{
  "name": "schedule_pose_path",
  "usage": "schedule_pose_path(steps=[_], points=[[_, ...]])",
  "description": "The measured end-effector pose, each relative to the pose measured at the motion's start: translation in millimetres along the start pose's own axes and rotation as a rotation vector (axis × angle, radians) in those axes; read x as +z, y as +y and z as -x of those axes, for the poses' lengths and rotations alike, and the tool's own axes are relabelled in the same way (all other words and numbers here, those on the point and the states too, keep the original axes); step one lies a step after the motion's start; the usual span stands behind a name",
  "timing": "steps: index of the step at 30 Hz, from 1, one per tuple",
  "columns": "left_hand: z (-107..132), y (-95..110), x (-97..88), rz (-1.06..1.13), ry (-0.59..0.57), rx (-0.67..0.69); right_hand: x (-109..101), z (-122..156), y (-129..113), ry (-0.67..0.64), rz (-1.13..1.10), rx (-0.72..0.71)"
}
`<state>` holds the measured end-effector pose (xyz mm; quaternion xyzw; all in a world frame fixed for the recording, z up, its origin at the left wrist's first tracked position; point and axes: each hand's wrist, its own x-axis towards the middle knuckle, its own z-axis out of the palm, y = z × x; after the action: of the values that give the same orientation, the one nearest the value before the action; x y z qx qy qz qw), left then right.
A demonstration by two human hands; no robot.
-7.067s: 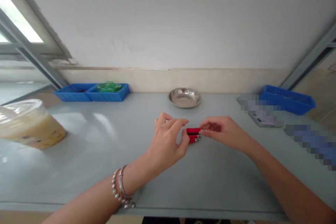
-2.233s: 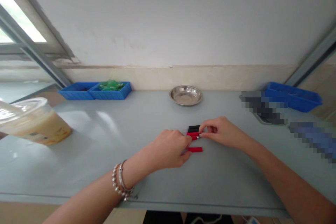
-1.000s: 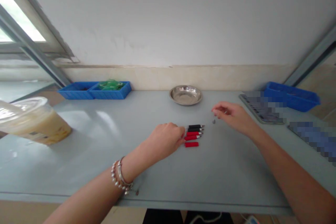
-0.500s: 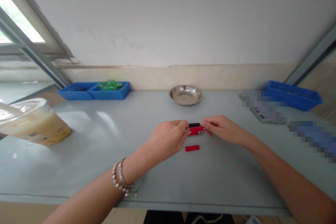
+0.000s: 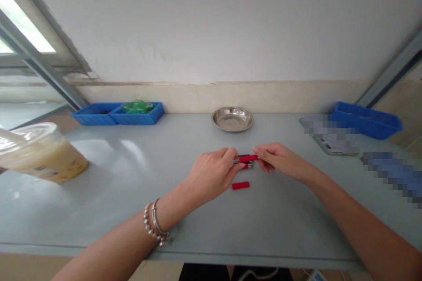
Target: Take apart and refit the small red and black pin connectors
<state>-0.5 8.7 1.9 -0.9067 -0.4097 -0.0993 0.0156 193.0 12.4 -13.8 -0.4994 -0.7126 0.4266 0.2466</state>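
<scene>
Both hands meet over the middle of the table, fingers pinched. Between them lies a slim red piece with metal ends point(image 5: 249, 158). My left hand point(image 5: 214, 169) is closed at its left end, where some bright metal shows, and my right hand point(image 5: 280, 159) pinches its right end. Just below it, a second red piece with a metal tip point(image 5: 246, 166) is partly hidden by the left fingers. A black piece point(image 5: 244, 156) shows only slightly behind the held one. Closer to me, a short red piece point(image 5: 240, 185) rests on the table.
Beyond the hands stands a round metal dish point(image 5: 232, 119). Two joined blue bins point(image 5: 136, 118), one with green material, are at back left; another blue bin point(image 5: 365, 120) is at back right. A drink cup point(image 5: 42, 156) stands left. Two blurred flat items point(image 5: 332, 138) lie right.
The held red piece has risen slightly and now covers most of the black piece. My right hand has shifted a little up with it; the short red piece stays put.
</scene>
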Motion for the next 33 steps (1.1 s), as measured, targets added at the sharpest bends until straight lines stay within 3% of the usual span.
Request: schedule_pose_path(steps=[9,14,23,33], points=[[-0.2,0.7,0.7,0.029,-0.044,-0.004,5.7,-0.4,-2.4,0.144,0.061,-0.112],[0.0,-0.1,4.0,0.074,-0.012,-0.025,3.2,0.0,-0.9,0.123,-0.079,-0.088],[0.0,0.1,4.7,0.059,-0.012,-0.03,0.5,0.7,-1.3,0.087,0.003,-0.098],[-3.0,-0.8,-3.2,0.475,-0.095,-0.091,-1.0,4.4,-7.0,0.109,-0.203,-0.103]])
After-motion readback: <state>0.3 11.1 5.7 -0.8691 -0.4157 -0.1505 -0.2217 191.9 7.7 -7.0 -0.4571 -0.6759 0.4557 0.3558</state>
